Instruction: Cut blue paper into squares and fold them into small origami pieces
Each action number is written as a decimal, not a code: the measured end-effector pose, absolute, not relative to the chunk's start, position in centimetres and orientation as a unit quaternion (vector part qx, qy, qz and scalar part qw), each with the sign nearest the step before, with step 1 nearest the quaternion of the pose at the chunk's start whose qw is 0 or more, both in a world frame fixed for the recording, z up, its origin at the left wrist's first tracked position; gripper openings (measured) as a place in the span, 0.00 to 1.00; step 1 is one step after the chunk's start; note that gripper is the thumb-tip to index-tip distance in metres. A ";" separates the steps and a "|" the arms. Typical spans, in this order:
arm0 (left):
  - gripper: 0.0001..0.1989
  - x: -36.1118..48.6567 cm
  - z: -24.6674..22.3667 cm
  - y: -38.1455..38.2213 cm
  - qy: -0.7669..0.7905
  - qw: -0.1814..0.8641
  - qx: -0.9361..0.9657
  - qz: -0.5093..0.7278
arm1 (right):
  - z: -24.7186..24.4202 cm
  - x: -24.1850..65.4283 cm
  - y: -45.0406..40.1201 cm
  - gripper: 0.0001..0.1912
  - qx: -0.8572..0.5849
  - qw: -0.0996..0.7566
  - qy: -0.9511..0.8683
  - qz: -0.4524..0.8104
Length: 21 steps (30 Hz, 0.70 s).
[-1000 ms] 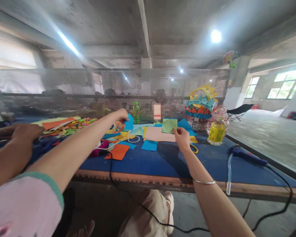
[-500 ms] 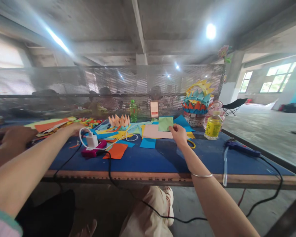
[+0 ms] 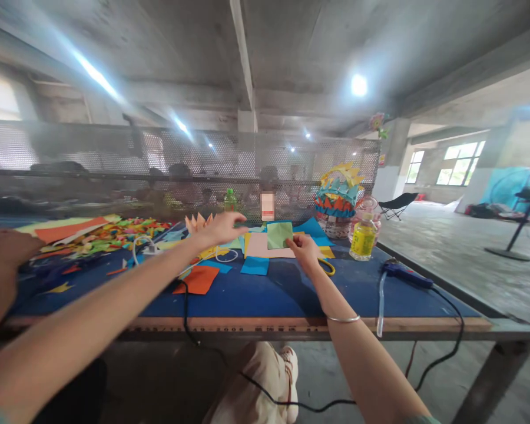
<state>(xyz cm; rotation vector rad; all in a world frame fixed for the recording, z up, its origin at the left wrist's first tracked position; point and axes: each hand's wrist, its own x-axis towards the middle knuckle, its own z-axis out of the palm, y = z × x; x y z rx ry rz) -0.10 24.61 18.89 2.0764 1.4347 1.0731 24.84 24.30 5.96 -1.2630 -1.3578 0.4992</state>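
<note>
Pinched between the thumb and fingers of my right hand (image 3: 304, 249) is the lower right corner of a green paper square (image 3: 279, 235). The square is raised over a pale pink sheet (image 3: 256, 245). My left hand (image 3: 229, 228) hovers to the left of the square, fingers apart, with nothing visible in it. Behind that hand stand peach paper points (image 3: 198, 222), partly hidden. A blue paper square (image 3: 255, 266) and an orange sheet (image 3: 196, 280) lie nearer the front edge.
A decorated paper basket (image 3: 339, 200), a bottle of yellow liquid (image 3: 363, 238) and a blue glue gun (image 3: 408, 274) with a black cord are on the right. Colourful scraps (image 3: 115, 238) cover the left side, near another person's hand (image 3: 9, 250).
My left hand has moved right, from beside the white charger and scraps to near the green square. The view has shifted slightly. My right hand still holds the green paper.
</note>
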 end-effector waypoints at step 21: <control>0.15 7.3 8.2 27.8 0.419 0.506 0.672 0.342 | 5.1 24.7 25.4 0.14 -0.524 0.541 -0.624 0.208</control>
